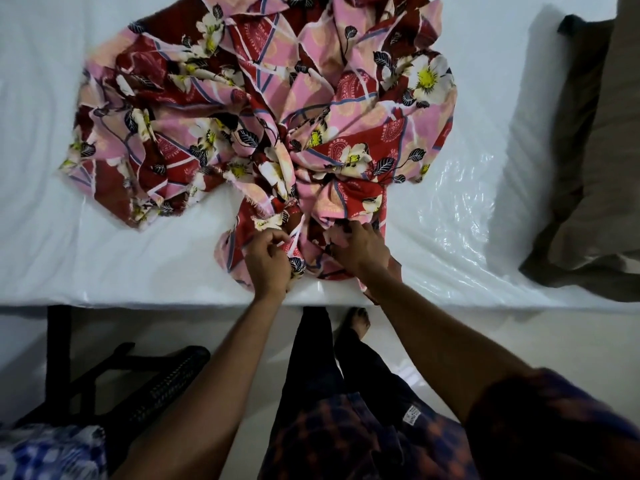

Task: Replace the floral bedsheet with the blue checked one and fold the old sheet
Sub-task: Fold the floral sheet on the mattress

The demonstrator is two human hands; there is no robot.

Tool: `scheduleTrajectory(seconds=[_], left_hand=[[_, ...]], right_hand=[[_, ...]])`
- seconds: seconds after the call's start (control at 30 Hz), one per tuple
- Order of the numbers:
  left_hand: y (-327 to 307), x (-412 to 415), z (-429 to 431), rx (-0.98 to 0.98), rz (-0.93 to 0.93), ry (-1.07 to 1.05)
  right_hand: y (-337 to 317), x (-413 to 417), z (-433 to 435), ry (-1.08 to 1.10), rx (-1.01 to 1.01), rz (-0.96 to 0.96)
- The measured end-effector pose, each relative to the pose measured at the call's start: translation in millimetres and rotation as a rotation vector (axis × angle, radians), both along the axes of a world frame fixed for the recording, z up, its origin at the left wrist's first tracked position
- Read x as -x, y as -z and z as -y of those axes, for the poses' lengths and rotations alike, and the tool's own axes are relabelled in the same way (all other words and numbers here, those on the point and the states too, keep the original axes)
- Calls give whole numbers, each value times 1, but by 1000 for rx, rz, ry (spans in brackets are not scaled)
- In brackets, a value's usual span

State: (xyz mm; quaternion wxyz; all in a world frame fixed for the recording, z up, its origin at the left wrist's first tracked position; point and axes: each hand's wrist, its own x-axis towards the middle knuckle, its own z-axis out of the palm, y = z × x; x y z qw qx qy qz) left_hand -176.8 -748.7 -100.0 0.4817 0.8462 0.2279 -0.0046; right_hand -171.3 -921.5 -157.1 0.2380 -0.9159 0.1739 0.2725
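Red floral bedsheet, top cropped, left hand, right hand gripping, fingers half-buried

We find the crumpled floral sheet heaped over the middle and top of the frame, so any reach across there meets cloth. The bare mattress lies open along the left of the frame, in a strip at lower left between the heap and the near edge, and again right of the heap. At far right a brown pillow blocks the way. Below the edge, at lower left, a black chair crowds the floor, with the blue checked sheet in the bottom left corner. Our left hand and right hand grip the heap's near folds at centre.
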Motion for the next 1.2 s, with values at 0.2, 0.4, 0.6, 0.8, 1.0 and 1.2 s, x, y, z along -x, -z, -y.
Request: scheduleTrajectory(seconds=[0.2, 0.4, 0.6, 0.8, 1.0, 1.2], left_hand=[[-4, -1, -10, 26, -88, -59], [3, 9, -14, 82, -64, -143], [6, 26, -15, 142, -99, -180], [0, 35, -20, 141, -119, -161], [-5, 34, -26, 95, -90, -70], [-8, 25, -34, 35, 7, -77]], right_hand=[[-13, -11, -22, -31, -289, 137], [-23, 73, -18, -541, -234, -59], [-1, 98, 3, -467, -44, -194], [12, 66, -18, 48, -173, 96], [8, 1, -28, 638, -325, 205], [-64, -68, -14, 788, -655, 708]])
